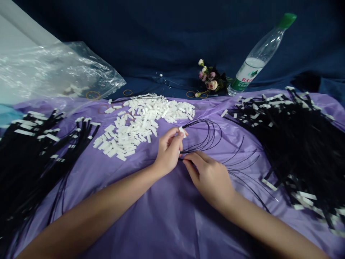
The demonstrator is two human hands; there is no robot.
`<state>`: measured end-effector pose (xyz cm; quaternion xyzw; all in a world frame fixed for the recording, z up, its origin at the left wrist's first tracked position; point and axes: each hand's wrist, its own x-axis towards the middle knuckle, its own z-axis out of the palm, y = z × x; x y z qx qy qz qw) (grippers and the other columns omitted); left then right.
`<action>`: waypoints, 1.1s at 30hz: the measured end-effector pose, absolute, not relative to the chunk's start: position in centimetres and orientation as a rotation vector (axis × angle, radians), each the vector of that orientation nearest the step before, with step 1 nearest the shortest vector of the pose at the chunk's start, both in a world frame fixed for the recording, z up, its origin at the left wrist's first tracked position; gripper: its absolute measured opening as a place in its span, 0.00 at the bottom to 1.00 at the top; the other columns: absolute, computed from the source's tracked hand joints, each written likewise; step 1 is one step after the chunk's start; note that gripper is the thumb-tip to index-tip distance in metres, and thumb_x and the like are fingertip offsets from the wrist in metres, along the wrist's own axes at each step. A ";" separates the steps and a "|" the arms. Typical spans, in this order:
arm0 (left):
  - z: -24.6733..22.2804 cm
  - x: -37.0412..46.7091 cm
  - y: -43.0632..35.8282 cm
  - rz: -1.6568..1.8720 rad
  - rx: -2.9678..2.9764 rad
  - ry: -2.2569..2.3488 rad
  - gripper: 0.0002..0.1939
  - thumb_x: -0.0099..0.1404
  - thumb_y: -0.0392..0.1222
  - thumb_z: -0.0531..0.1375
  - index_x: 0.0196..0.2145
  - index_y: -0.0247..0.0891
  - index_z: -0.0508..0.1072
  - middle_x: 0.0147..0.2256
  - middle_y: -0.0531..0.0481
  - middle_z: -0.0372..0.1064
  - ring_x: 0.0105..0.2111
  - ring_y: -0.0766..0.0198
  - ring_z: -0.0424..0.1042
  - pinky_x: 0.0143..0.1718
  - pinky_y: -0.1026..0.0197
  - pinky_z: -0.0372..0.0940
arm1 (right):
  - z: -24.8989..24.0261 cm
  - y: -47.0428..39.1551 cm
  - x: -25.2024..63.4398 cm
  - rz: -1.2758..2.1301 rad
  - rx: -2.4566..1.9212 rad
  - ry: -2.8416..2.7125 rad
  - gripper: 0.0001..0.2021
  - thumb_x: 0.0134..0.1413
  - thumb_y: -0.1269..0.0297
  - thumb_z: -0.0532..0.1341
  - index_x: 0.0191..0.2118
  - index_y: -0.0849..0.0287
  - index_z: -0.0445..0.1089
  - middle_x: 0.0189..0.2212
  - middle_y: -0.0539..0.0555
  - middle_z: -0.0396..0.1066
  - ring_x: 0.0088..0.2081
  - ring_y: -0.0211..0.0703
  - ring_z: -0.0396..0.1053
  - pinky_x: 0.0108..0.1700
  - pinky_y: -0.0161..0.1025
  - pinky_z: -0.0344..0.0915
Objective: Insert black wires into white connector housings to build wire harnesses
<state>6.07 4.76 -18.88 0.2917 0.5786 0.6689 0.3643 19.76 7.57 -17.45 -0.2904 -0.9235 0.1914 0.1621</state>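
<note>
two hands [169, 153] [211, 176] pinch black cords [192, 123], white tag [182, 131]; bottle label [248, 73] maybe reads 农夫

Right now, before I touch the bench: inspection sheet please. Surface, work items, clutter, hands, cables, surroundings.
Surface: purple sheet, creased.
Work items: heap of loose white pieces; black bundles with white ends, left bundle and right bundle.
Clutter: clear bag, bottle with green cap, flowers, thin tan rings.
Hands: left hand pinches a white piece; right hand pinches black cords close beside it.
Cables: cords loop out from the left hand; thin strands fan out past the right hand. Power leads: nothing seen.
Surroundings: dark blue cloth behind.
</note>
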 end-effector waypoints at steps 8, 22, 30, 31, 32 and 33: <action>-18.4 6.2 5.4 1.750 0.608 1.501 0.09 0.62 0.47 0.56 0.32 0.39 0.70 0.14 0.58 0.56 0.14 0.72 0.52 0.17 0.69 0.51 | -17.9 7.7 19.7 -0.013 -0.683 -2.648 0.09 0.62 0.69 0.54 0.33 0.58 0.70 0.28 0.50 0.71 0.25 0.38 0.66 0.27 0.39 0.50; -18.1 3.5 5.6 1.782 0.365 1.050 0.08 0.57 0.46 0.54 0.28 0.39 0.64 0.10 0.61 0.42 0.11 0.72 0.43 0.14 0.67 0.41 | -14.2 9.7 23.1 1.853 -0.663 -2.354 0.11 0.62 0.61 0.55 0.45 0.55 0.72 0.34 0.51 0.74 0.34 0.37 0.73 0.35 0.32 0.69; -18.2 4.8 5.0 1.671 0.401 0.975 0.09 0.58 0.46 0.53 0.27 0.39 0.64 0.08 0.59 0.45 0.09 0.72 0.44 0.13 0.67 0.42 | -15.6 9.1 22.3 1.914 -0.672 -2.334 0.10 0.59 0.60 0.58 0.41 0.58 0.72 0.31 0.51 0.73 0.30 0.37 0.72 0.33 0.33 0.70; -18.3 4.9 5.0 1.660 0.422 0.965 0.09 0.58 0.46 0.53 0.27 0.38 0.64 0.09 0.59 0.46 0.09 0.72 0.44 0.13 0.67 0.42 | -16.1 8.8 21.7 1.968 -0.707 -2.240 0.10 0.58 0.60 0.58 0.39 0.59 0.72 0.30 0.51 0.73 0.28 0.36 0.71 0.31 0.33 0.70; -18.3 5.1 5.0 1.654 0.444 0.956 0.09 0.58 0.45 0.53 0.27 0.38 0.64 0.09 0.60 0.46 0.09 0.72 0.44 0.14 0.68 0.43 | -16.6 8.5 21.2 2.023 -0.731 -2.146 0.10 0.58 0.58 0.59 0.37 0.61 0.71 0.29 0.51 0.72 0.26 0.36 0.71 0.29 0.32 0.70; -18.4 5.1 5.1 1.651 0.467 0.949 0.09 0.58 0.45 0.53 0.27 0.37 0.64 0.09 0.60 0.46 0.09 0.72 0.45 0.14 0.68 0.43 | -17.1 8.3 20.7 2.069 -0.753 -2.071 0.11 0.57 0.57 0.59 0.34 0.61 0.69 0.28 0.51 0.71 0.25 0.35 0.70 0.27 0.32 0.70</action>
